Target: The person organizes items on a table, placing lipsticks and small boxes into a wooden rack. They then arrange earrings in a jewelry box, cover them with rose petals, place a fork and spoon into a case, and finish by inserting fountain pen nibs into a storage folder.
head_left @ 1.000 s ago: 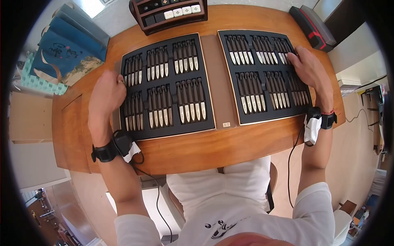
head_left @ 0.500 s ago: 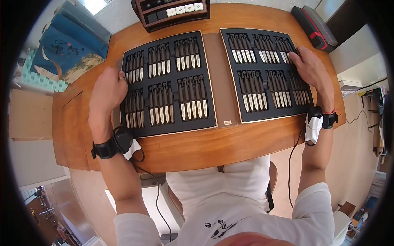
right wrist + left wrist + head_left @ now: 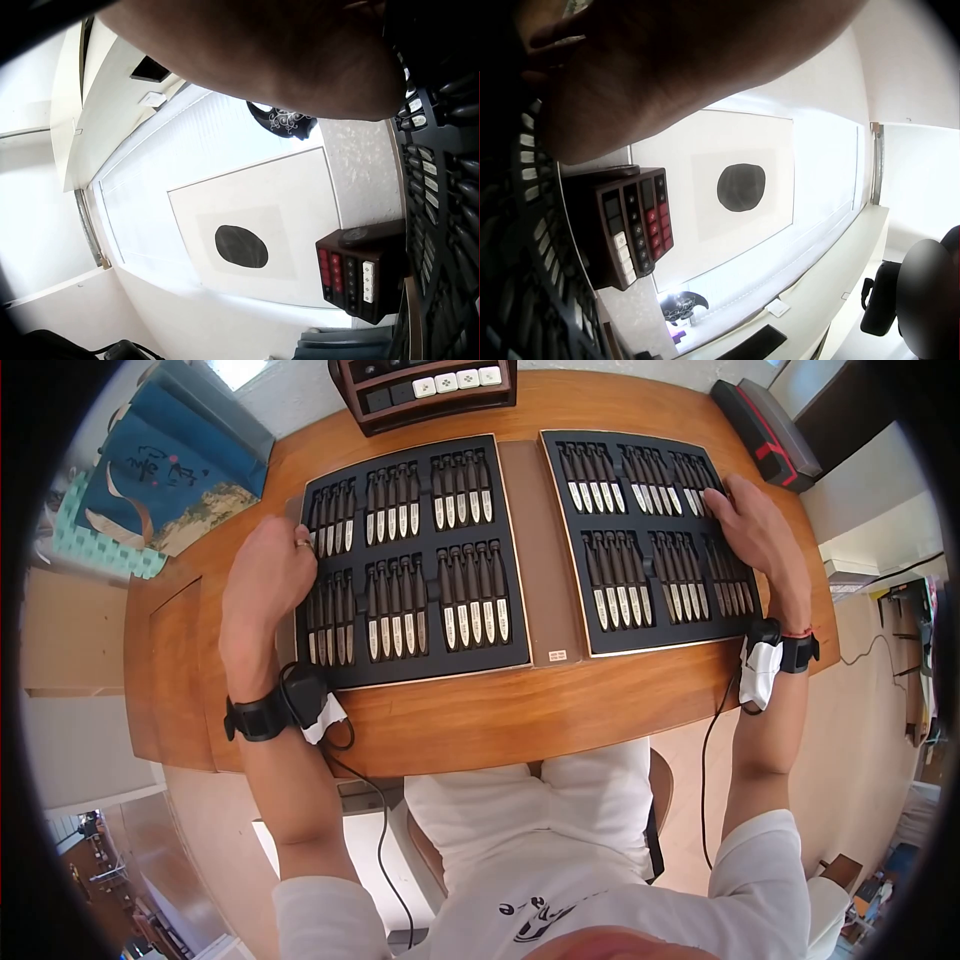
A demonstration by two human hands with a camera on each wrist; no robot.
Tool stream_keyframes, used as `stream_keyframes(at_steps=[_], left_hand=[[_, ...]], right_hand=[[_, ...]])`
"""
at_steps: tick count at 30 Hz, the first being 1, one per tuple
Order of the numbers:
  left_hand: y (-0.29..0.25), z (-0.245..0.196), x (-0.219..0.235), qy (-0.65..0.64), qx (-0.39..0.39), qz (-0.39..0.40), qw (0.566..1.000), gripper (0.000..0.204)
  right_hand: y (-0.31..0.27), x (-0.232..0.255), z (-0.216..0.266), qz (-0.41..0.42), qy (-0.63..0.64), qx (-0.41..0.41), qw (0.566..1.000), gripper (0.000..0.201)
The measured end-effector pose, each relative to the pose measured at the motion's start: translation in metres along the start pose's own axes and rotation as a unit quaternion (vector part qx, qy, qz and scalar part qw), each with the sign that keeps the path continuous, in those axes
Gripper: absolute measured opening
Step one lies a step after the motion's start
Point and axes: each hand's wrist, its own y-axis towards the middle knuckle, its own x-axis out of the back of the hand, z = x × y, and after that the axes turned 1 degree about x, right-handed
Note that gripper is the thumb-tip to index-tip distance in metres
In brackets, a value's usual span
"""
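In the head view, an opened case holds a left black tray (image 3: 430, 546) and a right black tray (image 3: 616, 522), joined by a brown strip (image 3: 552, 550). Groups of slender dark pieces with silvery pointed ends (image 3: 463, 622) fill both. My left hand (image 3: 266, 580) grips the left tray's outer edge, fingers curled and partly hidden. At the opposite outer edge, my right hand (image 3: 765, 540) holds the right tray, its thumb over the rim and other fingers largely hidden. Both wrist views show a hand close up beside rows of pieces, fingertips unclear.
A dark wooden rack (image 3: 430, 402) with small square blocks stands behind the trays. Blue bags (image 3: 165, 470) are at the back left, and a grey-and-red case (image 3: 765, 435) at the back right. Cables hang from both wrists. The wooden table's front edge lies near my lap.
The head view has shifted slightly, with the rack and left tray appearing farther right. My left hand appears slightly higher and farther right, still at the tray's edge; my right hand is nearly unchanged.
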Motion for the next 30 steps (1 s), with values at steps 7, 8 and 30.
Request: stream_keyframes(at_steps=[7, 8, 30], left_hand=[[0.004, 0.0, -0.001, -0.016, 0.012, 0.0, 1.0, 0.037], [0.003, -0.003, 0.0, -0.006, 0.012, -0.005, 1.0, 0.037], [0.011, 0.019, -0.014, -0.014, -0.028, -0.01, 0.999, 0.043]], right_hand=[[0.002, 0.001, 0.003, -0.003, 0.012, -0.001, 1.0, 0.043], [0.0, -0.001, 0.002, -0.002, 0.005, -0.003, 1.0, 0.043], [-0.003, 0.0, 0.009, -0.015, 0.019, 0.013, 1.0, 0.045]])
